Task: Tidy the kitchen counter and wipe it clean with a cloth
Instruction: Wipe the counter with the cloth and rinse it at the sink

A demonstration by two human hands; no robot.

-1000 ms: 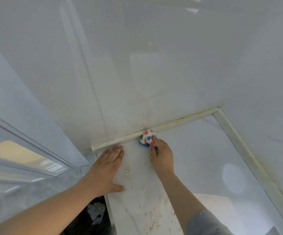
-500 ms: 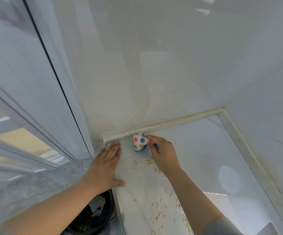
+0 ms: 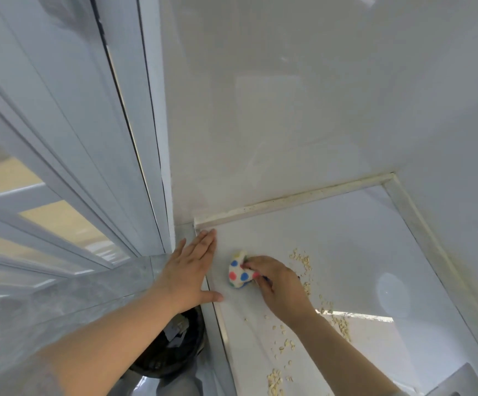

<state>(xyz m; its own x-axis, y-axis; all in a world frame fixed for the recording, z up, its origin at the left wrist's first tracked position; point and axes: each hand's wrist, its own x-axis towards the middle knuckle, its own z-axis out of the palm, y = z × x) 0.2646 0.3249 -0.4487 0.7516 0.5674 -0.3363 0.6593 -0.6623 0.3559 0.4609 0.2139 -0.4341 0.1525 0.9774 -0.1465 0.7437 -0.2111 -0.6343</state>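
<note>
The right hand (image 3: 279, 287) gripped a bunched white cloth (image 3: 239, 271) with red, blue and green dots, pressing it onto the white table (image 3: 360, 252) near the left edge. The left hand (image 3: 187, 271) lay flat and unclenched, fingers extended toward the back wall (image 3: 289, 110), palm on the table's left edge and thumb pointing right, holding nothing. Pale oat-like flakes (image 3: 303, 262) were scattered just right of the right hand and along the forearm toward the near edge. A dark bin (image 3: 172, 352) sat below the table edge, under the left forearm
</note>
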